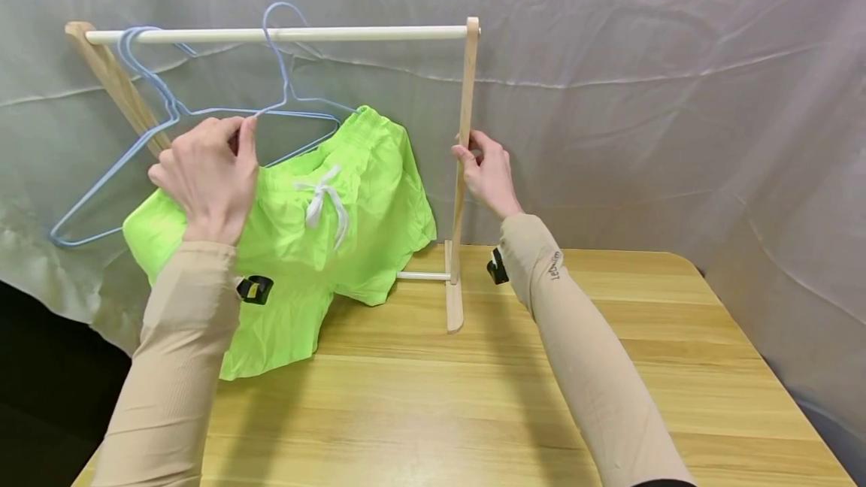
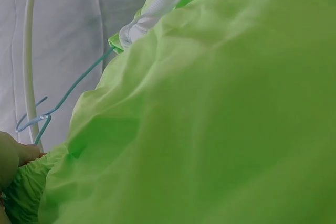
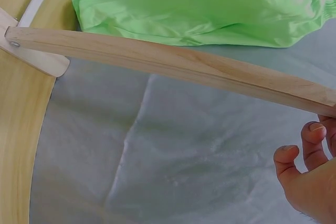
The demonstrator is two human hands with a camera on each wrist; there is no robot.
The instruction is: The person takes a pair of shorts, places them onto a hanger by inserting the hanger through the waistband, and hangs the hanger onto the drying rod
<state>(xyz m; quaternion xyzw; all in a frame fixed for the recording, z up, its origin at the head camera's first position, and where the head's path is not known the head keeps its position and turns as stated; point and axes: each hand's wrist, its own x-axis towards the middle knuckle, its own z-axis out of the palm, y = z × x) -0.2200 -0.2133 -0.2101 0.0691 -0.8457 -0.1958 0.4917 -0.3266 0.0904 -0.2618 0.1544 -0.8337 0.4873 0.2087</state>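
Bright green shorts (image 1: 379,194) with a white drawstring (image 1: 321,201) hang from a blue wire hanger (image 1: 280,58), whose hook is over the rack's white rail (image 1: 379,34). My left hand (image 1: 210,171) pinches the hanger's arm together with the waistband at the left. In the left wrist view the shorts (image 2: 210,108) fill most of the picture and only part of that hand (image 2: 10,161) shows. My right hand (image 1: 490,175) holds the rack's right wooden post (image 1: 467,96) between thumb and fingers. The right wrist view shows this hand (image 3: 315,177) at the post (image 3: 173,64), some fingers curled off it.
Other blue hangers (image 1: 101,179) hang at the left end of the rail, near the left wooden post (image 1: 118,81). The rack's foot (image 1: 455,310) stands on a wooden table (image 1: 609,367). Behind is a grey cloth (image 1: 643,96).
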